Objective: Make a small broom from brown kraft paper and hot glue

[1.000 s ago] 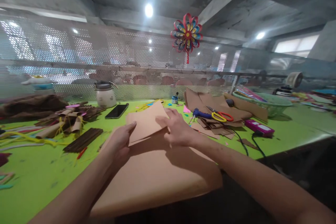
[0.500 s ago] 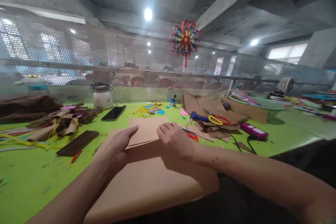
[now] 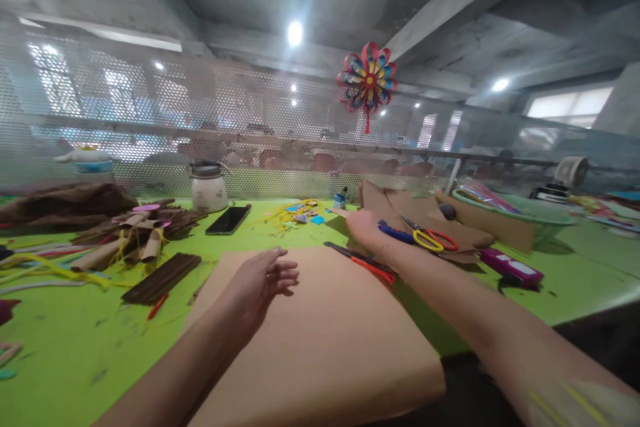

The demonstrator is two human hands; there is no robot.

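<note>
My left hand hovers over a large sheet of brown kraft paper, its fingers loosely apart and nothing in them. The big sheet curves down over the table's front edge. My right hand is stretched out to the right, at the near side of a heap of brown paper. A corner of smaller brown paper pieces pokes out beyond its fingers, which are mostly hidden. Orange-handled scissors lie on the big sheet's right edge, below my right forearm.
Yellow-and-red-handled scissors and a blue-handled tool lie on the heap. A purple box and green basket stand right. Leftward are a phone, a kettle, dark brown strips and paper rolls.
The small brown sheets have left the middle of the big sheet. My right hand has moved right and away with them; my left hand has let go. The view has shifted slightly.
</note>
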